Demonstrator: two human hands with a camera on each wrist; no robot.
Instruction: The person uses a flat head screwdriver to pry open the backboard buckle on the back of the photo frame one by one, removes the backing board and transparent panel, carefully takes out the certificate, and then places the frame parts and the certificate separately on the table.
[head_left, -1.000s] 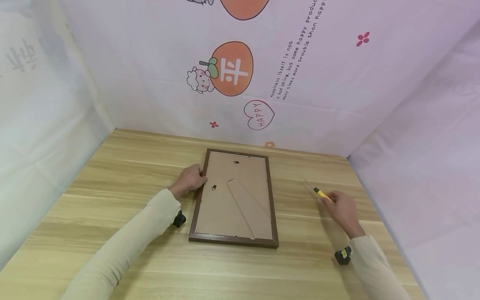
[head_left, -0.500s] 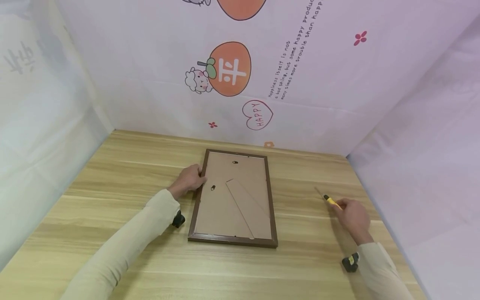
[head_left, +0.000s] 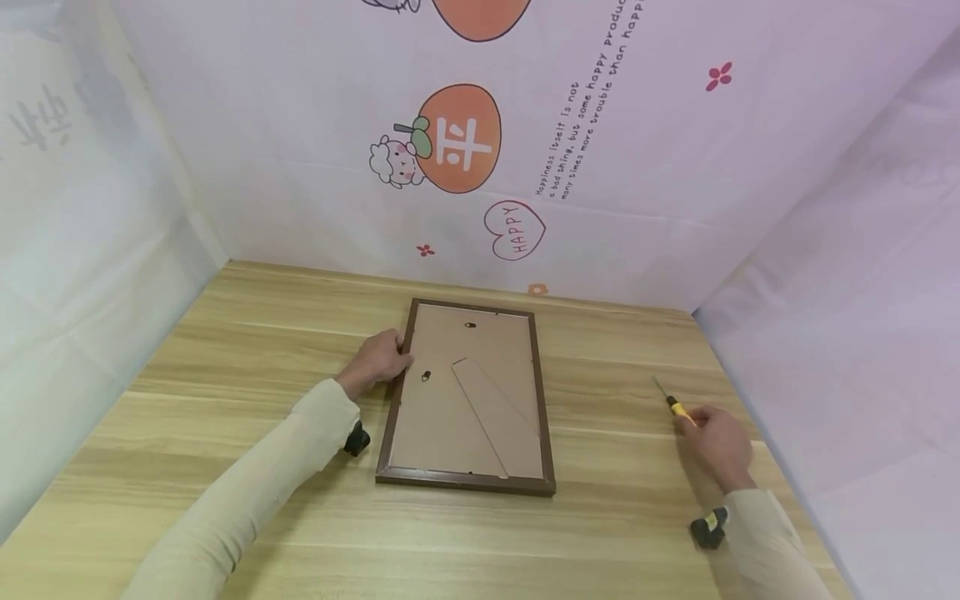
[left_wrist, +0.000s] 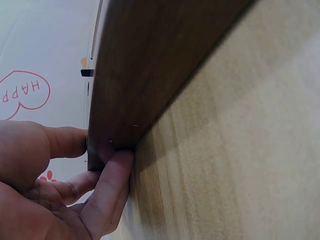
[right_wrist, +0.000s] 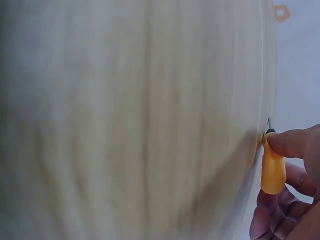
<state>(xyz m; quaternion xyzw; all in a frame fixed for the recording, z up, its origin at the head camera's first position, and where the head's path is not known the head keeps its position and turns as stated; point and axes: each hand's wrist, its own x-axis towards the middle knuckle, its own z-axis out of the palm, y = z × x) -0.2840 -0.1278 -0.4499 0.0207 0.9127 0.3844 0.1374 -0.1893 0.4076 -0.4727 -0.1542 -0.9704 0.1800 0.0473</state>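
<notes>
A brown picture frame [head_left: 472,479] lies back side up on the table, its beige backing board [head_left: 450,425] showing with a stand flap and two small dark hangers. My left hand [head_left: 377,358] grips the frame's left edge; in the left wrist view the thumb [left_wrist: 67,142] is on the back face and the fingers [left_wrist: 107,192] are against the side. To the right of the frame and apart from it, my right hand [head_left: 716,442] pinches a screwdriver [head_left: 678,409] with a yellow handle and thin shaft, its tip pointing away and to the left. The handle [right_wrist: 273,172] shows between thumb and fingers in the right wrist view.
The wooden table [head_left: 187,400] meets a printed cloth wall [head_left: 322,167] at the back, close behind the frame. Plain cloth walls stand at the left [head_left: 90,250] and right [head_left: 855,350]. Table surface lies between the frame and my right hand.
My right hand has moved rightward and a little toward me with the screwdriver, away from the picture frame. My left hand keeps its grip on the frame's left edge.
</notes>
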